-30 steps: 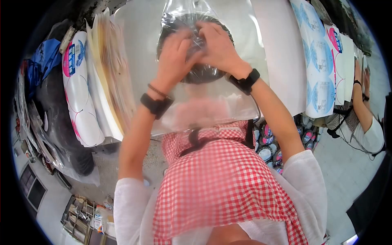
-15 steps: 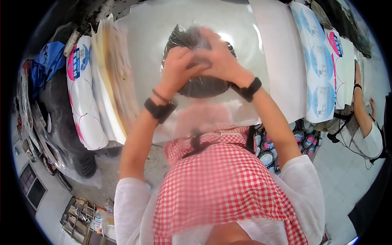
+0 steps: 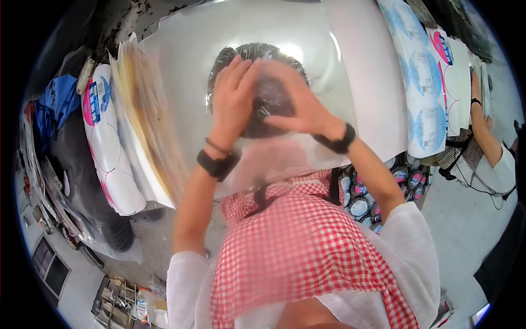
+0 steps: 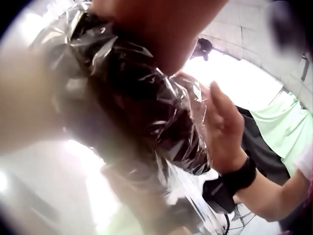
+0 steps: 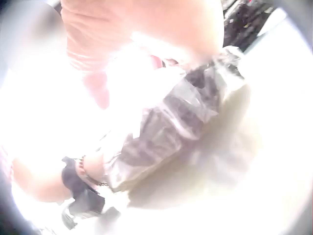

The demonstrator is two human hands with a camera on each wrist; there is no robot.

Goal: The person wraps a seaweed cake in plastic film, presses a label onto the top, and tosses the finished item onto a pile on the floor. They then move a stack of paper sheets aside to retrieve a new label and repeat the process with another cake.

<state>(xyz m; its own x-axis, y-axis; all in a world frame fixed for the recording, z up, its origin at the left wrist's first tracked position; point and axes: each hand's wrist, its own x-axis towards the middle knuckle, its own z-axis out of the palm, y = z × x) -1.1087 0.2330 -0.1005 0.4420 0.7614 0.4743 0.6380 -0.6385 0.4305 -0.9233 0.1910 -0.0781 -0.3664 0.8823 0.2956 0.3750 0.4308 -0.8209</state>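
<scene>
A round dark bundle in clear crinkled film (image 3: 268, 123) lies on the shiny, film-covered table (image 3: 192, 71). My left hand (image 3: 234, 96) rests on its left part with fingers extended. Over its right part is my right hand (image 3: 301, 104), slightly blurred, fingers spread and thumb pointing left. The left wrist view shows the wrapped bundle (image 4: 146, 103) close up, with my right hand (image 4: 225, 127) at its far side. In the right wrist view, pale with glare, the film-wrapped side (image 5: 166, 132) appears below my right hand (image 5: 146, 29).
Left of the work surface stand layered sheets (image 3: 145, 115) and a white-and-pink roll (image 3: 109, 142). On the right are a blue-and-white printed package (image 3: 424, 82) and another person's arm (image 3: 482, 126). Several small round packets (image 3: 359, 205) sit below the table's right edge.
The hands have moved apart from their close position over the bundle's middle, and the fingers have straightened. The loose film standing above the bundle a second ago now lies down against it.
</scene>
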